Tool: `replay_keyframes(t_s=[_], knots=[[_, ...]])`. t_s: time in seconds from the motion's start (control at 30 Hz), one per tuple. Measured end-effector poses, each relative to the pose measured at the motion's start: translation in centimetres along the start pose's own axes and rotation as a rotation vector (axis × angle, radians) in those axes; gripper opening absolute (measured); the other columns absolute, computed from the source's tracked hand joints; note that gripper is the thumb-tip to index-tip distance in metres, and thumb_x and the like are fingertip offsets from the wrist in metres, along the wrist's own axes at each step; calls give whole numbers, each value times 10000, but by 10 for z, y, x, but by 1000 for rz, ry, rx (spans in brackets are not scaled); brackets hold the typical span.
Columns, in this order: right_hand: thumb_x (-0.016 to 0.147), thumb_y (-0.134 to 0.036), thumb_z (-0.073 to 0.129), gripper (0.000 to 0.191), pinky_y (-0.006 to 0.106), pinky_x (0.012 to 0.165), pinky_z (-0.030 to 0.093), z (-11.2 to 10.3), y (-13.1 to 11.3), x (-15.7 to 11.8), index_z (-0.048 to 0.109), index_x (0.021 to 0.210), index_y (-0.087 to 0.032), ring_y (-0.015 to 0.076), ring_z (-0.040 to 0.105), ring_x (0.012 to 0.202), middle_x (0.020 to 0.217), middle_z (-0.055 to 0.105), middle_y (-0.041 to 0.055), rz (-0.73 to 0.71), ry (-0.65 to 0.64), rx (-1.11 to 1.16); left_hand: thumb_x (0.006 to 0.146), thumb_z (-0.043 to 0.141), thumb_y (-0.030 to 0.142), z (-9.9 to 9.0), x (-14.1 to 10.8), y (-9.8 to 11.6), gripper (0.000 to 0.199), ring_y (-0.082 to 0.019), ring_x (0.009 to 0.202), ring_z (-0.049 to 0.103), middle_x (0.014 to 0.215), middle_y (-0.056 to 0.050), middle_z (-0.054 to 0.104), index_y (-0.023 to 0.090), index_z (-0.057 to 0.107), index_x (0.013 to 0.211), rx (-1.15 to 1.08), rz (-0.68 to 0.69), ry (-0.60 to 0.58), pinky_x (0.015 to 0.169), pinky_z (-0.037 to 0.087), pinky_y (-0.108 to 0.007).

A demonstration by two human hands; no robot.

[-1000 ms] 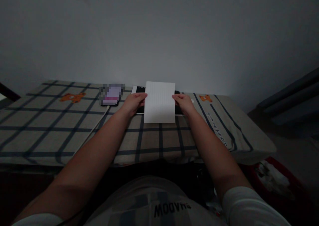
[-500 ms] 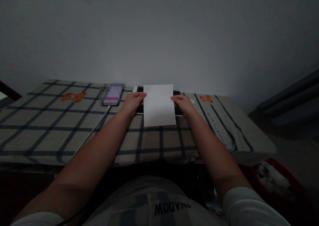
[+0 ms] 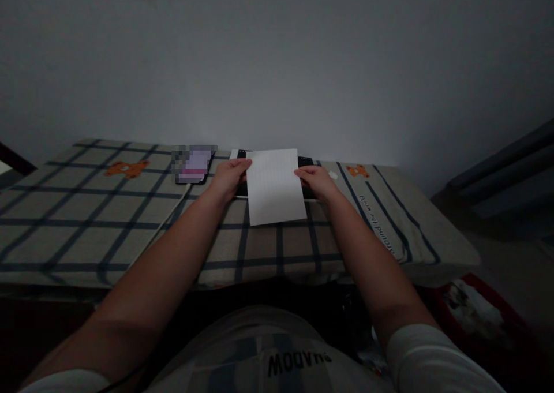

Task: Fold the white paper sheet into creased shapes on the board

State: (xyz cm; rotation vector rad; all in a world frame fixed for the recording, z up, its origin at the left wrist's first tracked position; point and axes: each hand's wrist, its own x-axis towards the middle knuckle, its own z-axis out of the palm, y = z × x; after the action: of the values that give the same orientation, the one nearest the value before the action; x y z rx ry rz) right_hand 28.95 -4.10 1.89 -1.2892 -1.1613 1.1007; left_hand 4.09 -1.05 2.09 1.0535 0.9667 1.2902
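A lined white sheet of paper [image 3: 276, 186] is held up in front of me, slightly tilted. My left hand [image 3: 230, 176] pinches its left edge near the top. On the opposite side, my right hand [image 3: 317, 179] pinches the right edge between thumb and fingers. Behind the paper lies a flat black and white object [image 3: 304, 162], mostly hidden by the sheet and my hands. It rests on the checked cloth [image 3: 277, 254] covering the table.
A phone [image 3: 194, 165] with a lit screen lies left of my left hand, with a white cable [image 3: 167, 223] running toward me. A small white item [image 3: 333, 175] sits beyond my right hand. A red container [image 3: 480, 306] stands below at the right.
The paper has shifted slightly left and turned a little, its lower left corner now nearer to me. Both hands keep their pinch on it.
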Motion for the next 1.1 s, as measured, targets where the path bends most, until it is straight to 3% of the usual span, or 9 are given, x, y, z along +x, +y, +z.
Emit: replay_keyframes(t_s=[0.23, 0.4, 0.67, 0.93, 1.1], knots=[[821, -268, 766, 136, 299, 661, 541, -1, -1, -3, 709, 715, -205, 125, 584, 617, 696, 673, 22, 37, -79, 51, 720, 810, 265, -1, 1, -2, 145, -128, 621, 601, 708, -26, 714, 145, 734, 751, 79, 49, 58, 610, 482, -245], [798, -272, 782, 123, 281, 621, 503, 0, 0, 2, 713, 744, -186, 104, 548, 575, 667, 653, -4, 7, 40, 107, 701, 830, 286, 1, 0, -7, 189, -117, 598, 573, 720, -33, 711, 137, 745, 780, 140, 57, 40, 579, 442, -234], [734, -293, 808, 149, 271, 626, 497, -1, 2, 6, 705, 707, -188, 117, 553, 607, 641, 651, -12, -9, 88, 41, 678, 860, 318, 3, -2, -3, 250, -131, 669, 630, 780, -47, 734, 135, 752, 810, 39, 11, -17, 616, 493, -232], [706, -320, 812, 172, 283, 630, 482, 0, 3, 6, 696, 713, -193, 115, 546, 604, 654, 647, -11, -31, 34, 57, 704, 833, 233, 7, -5, 0, 166, -118, 637, 601, 720, -32, 710, 124, 736, 782, 35, 42, 77, 655, 509, -250], [677, -366, 816, 217, 277, 631, 470, -1, 4, 6, 694, 727, -194, 117, 545, 616, 667, 655, -9, -60, 21, 44, 724, 792, 226, 5, -3, 0, 135, -132, 677, 635, 753, -44, 730, 122, 747, 799, -8, 29, 45, 643, 511, -239]])
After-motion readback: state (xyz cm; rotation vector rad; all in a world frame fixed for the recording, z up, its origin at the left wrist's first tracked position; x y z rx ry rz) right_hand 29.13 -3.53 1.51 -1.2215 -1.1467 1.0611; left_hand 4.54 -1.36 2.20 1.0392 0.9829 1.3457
